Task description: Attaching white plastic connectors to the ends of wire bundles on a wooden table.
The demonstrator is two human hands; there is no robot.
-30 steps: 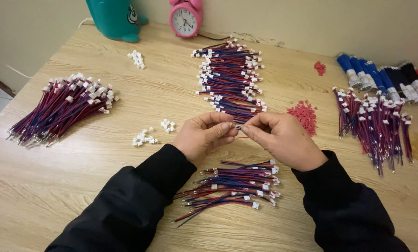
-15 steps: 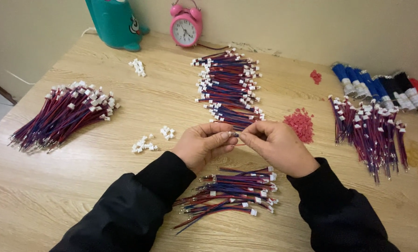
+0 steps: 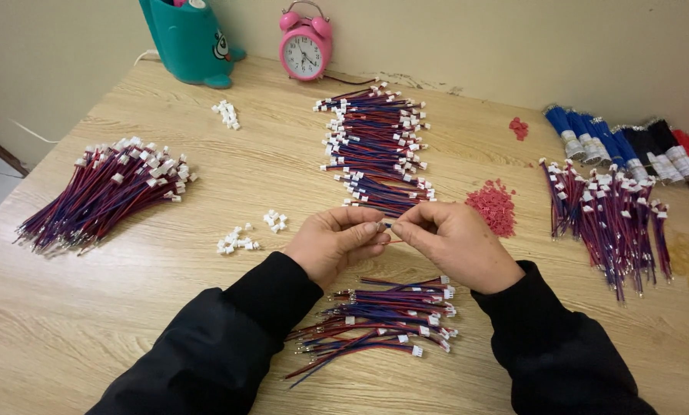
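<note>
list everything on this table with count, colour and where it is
wire piles: four, red and blue with white plugs, left, middle, right, and near edge under the hands
held wire: one, red and blue, pinched between both hands
white plugs: three loose clusters, left of middle
red bits: two patches, right of middle
wire rolls: several, blue, black, red, far right
clock: one, pink, back by wall
holder: one, teal, back left
table: one, light wood
left hand: on wire
right hand: on wire
</note>
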